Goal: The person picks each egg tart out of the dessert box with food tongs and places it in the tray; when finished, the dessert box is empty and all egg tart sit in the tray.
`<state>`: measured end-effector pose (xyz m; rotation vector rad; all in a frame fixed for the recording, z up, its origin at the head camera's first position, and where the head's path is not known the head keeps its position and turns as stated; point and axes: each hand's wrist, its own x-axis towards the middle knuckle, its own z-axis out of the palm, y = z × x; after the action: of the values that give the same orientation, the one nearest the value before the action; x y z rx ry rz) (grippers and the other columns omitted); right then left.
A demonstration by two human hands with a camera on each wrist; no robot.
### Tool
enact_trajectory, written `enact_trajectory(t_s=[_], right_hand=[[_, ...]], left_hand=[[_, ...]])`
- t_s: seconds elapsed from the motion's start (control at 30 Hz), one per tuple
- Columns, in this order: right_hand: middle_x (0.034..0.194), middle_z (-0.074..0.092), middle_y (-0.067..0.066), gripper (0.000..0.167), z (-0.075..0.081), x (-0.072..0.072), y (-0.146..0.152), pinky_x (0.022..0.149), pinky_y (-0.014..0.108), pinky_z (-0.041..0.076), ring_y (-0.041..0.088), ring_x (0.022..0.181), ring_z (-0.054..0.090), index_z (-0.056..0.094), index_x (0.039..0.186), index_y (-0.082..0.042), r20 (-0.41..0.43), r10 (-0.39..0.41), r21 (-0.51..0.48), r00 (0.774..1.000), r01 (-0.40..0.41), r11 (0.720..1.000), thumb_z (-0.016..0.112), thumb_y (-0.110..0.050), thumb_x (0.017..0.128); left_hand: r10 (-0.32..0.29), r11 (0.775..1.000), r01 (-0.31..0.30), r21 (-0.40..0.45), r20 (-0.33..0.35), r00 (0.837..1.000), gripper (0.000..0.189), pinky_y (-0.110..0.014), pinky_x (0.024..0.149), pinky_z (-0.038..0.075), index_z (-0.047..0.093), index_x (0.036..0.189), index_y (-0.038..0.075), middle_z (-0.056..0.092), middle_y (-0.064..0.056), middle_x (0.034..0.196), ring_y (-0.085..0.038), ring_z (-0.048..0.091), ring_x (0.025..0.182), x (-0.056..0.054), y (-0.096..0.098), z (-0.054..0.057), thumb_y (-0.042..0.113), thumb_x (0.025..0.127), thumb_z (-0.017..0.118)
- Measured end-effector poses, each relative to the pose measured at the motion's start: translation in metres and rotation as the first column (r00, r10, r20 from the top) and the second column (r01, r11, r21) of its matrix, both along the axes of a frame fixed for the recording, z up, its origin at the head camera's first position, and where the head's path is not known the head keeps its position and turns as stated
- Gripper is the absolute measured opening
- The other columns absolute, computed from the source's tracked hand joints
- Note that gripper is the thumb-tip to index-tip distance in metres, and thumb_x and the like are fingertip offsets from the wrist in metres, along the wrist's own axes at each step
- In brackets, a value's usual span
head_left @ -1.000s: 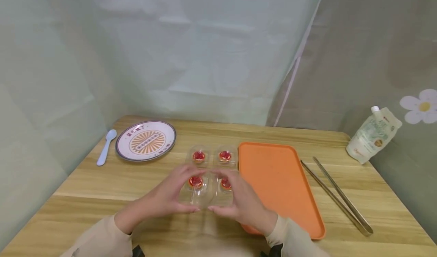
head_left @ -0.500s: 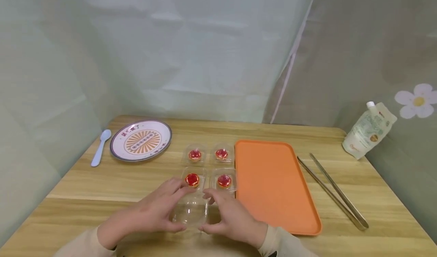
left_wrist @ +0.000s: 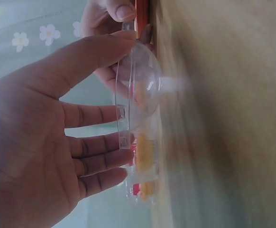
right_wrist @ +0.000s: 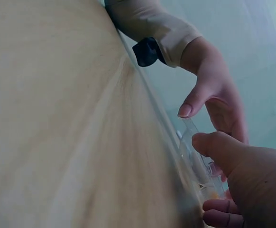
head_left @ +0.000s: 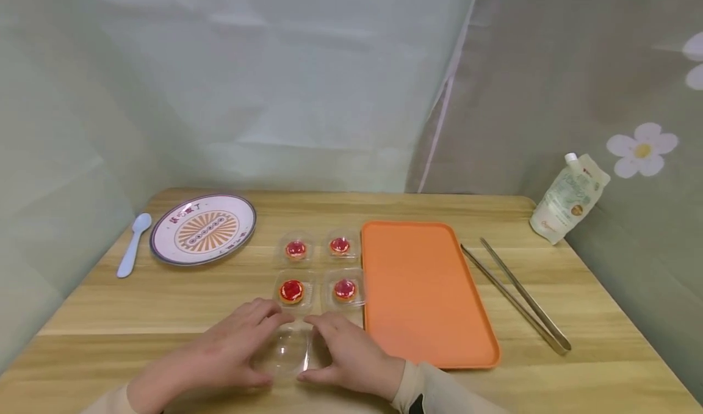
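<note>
Between both hands, low over the near part of the table, is a clear plastic dome lid (head_left: 284, 348). Its bulge faces down to the wood in the left wrist view. The left hand (head_left: 233, 344) holds its left side, thumb and fingers (left_wrist: 97, 153) at the rim. From the other side the right hand (head_left: 348, 356) grips the rim, its thumb curled in the right wrist view. Just beyond lies a red-topped tart (head_left: 291, 291) in a clear box. A second tart (head_left: 345, 289) sits in its box to the right, and more boxed tarts (head_left: 295, 250) stand behind.
An orange tray (head_left: 428, 292) lies right of the tarts, with metal tongs (head_left: 519, 298) beside it. At the back right stands a spouted pouch (head_left: 570, 200). A patterned plate (head_left: 203, 229) and a pale blue spoon (head_left: 133, 246) are at the back left.
Both hands have drawn the clear lid back towards the person and slightly left, uncovering the front left tart. The head view has turned a little to the right.
</note>
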<state>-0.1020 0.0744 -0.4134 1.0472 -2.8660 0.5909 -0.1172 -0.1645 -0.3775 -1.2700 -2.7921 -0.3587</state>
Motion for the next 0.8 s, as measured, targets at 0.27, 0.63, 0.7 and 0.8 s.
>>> enact_trajectory(t_s=[0.27,0.63,0.7,0.8], right_hand=[[0.107,0.058,-0.007,0.076,-0.001,0.0,-0.002,0.085,0.017,0.051,0.003,0.099,0.054,0.048,0.137,-0.011,-0.082,0.013,0.024,0.997,-0.011,1.0,0.066,-0.06,0.081],[0.108,0.057,-0.004,0.083,0.016,0.0,0.001,0.074,0.017,0.053,0.005,0.09,0.056,0.041,0.143,-0.015,-0.153,-0.014,0.046,0.988,0.022,0.999,0.068,-0.06,0.079],[0.11,0.058,-0.003,0.079,0.022,0.001,0.004,0.072,0.018,0.053,0.006,0.091,0.057,0.043,0.141,-0.015,-0.172,-0.018,0.049,0.985,0.026,0.998,0.068,-0.059,0.08],[0.109,0.058,-0.004,0.072,0.028,0.002,0.007,0.069,0.017,0.053,0.007,0.091,0.058,0.047,0.138,-0.016,-0.211,-0.009,0.053,0.977,0.02,0.998,0.068,-0.056,0.081]], left_hand=[[-0.011,1.0,0.011,-0.022,-0.019,1.0,0.081,-0.04,0.096,0.049,0.053,0.132,0.019,0.052,0.006,0.122,-0.014,0.05,0.113,0.001,-0.003,0.005,0.043,0.062,0.086],[-0.023,1.0,0.025,0.012,-0.112,0.993,0.083,-0.043,0.097,0.049,0.051,0.134,0.024,0.054,0.001,0.129,-0.019,0.051,0.119,0.004,-0.002,0.016,0.046,0.062,0.085],[-0.033,0.999,0.039,0.037,-0.16,0.987,0.082,-0.044,0.095,0.05,0.052,0.133,0.024,0.055,-0.001,0.128,-0.021,0.052,0.118,0.003,-0.001,0.017,0.046,0.062,0.085],[-0.033,0.996,0.048,0.072,-0.196,0.98,0.08,-0.045,0.094,0.051,0.054,0.131,0.023,0.056,-0.002,0.126,-0.022,0.053,0.116,0.003,-0.002,0.019,0.045,0.062,0.085]])
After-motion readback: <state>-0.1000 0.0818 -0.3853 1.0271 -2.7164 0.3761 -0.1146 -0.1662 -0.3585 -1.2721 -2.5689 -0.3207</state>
